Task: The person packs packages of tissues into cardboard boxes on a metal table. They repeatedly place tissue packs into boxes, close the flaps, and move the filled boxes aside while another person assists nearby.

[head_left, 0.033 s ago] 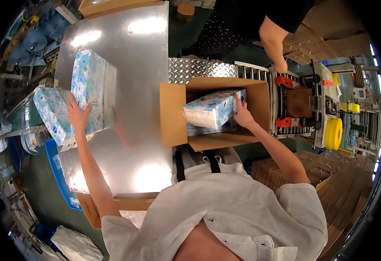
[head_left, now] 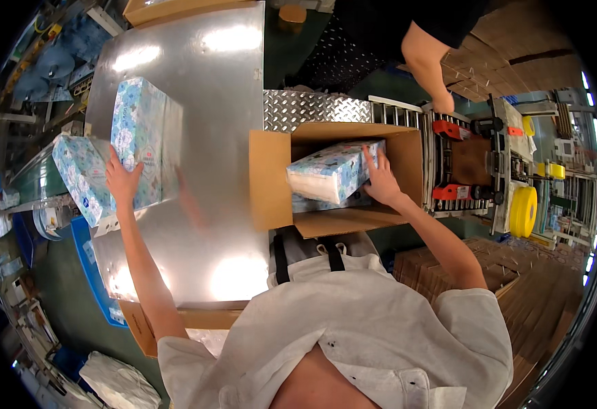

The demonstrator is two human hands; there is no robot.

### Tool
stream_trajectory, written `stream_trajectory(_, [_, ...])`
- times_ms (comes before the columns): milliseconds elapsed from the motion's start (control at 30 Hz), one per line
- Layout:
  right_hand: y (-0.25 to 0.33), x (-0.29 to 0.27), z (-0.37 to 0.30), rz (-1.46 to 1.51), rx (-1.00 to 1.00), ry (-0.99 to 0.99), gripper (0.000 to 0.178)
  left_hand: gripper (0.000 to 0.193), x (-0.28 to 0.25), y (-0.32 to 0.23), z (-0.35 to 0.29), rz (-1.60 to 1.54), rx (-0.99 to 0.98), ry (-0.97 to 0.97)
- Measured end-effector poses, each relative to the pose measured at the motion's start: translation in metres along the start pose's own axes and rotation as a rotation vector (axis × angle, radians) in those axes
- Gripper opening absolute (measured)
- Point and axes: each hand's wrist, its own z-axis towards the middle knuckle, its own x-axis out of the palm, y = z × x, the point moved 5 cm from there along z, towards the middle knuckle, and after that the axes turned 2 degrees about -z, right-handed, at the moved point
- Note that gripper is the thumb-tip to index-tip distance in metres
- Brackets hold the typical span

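Two floral blue-and-white soft tissue packs lie on the shiny metal table (head_left: 216, 184): one upright-looking tissue pack (head_left: 135, 116) and one slanted tissue pack (head_left: 79, 170) to its left. My left hand (head_left: 124, 180) rests on the near part of the first, thumb apart from the fingers, whose tips lie along its left edge by the gap. To the right, an open cardboard box (head_left: 271, 178) contains a similar tissue pack (head_left: 325, 167), tilted over another one mostly hidden underneath. My right hand (head_left: 382, 183) touches the tilted pack's right end with fingers spread.
Behind the box are a diamond-plate strip (head_left: 315, 109) and a co-worker's arm (head_left: 426, 65). A roller machine with red parts (head_left: 450, 129) adjoins the box's right side. Flattened cardboard (head_left: 448, 266) is stacked at right; a blue bin (head_left: 94, 273) stands below the table's left edge.
My right hand's fingers have spread on the tilted pack, with two now showing apart. The co-worker's arm has shifted slightly. My left hand and its packs stay put.
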Motion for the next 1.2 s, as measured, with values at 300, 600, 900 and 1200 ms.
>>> stream_trajectory(300, [0.051, -0.02, 0.022, -0.28, -0.773, -0.073, 0.115, 0.111, 0.002, 0.009, 0.007, 0.022, 0.003, 0.061])
stream_trajectory(600, [0.121, -0.125, -0.039, -0.374, -0.62, -0.072, 0.104, 0.11, -0.004, 0.002, -0.008, -0.005, -0.05, 0.04])
stream_trajectory(900, [0.088, 0.005, 0.071, -0.566, -0.553, -0.217, 0.089, 0.106, -0.011, -0.013, -0.015, -0.002, 0.037, -0.021])
stream_trajectory(1200, [0.049, 0.074, 0.15, -0.383, -0.467, 0.064, 0.098, 0.106, -0.047, -0.013, -0.101, -0.357, -0.047, 0.1])
